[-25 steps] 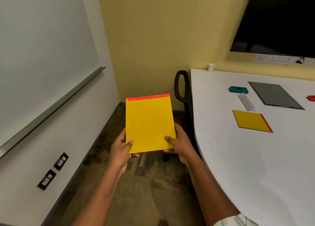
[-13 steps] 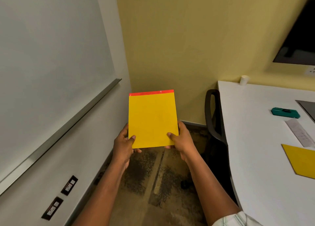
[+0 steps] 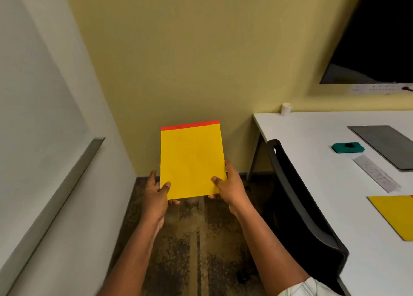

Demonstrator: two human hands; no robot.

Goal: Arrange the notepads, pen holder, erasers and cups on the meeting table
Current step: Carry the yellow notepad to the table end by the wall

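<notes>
I hold a yellow notepad (image 3: 192,159) with a red top strip in front of me, over the floor and left of the table. My left hand (image 3: 156,189) grips its lower left corner and my right hand (image 3: 230,184) grips its lower right corner. On the white meeting table (image 3: 317,184) lie a second yellow notepad (image 3: 393,215) at the right edge of view, a teal eraser (image 3: 347,147) farther back, and a small white cup (image 3: 286,109) at the far corner by the wall.
A black chair (image 3: 297,208) stands tucked against the table's left side, just right of my right arm. A clear ruler (image 3: 377,176) and a grey flat panel (image 3: 386,146) lie on the table. A whiteboard with a metal ledge (image 3: 58,204) runs along the left wall. A dark screen (image 3: 384,34) hangs above.
The view has shifted, so the table and chair now sit lower and closer on the right. The notepad stays in both hands, held a little farther forward toward the corner wall.
</notes>
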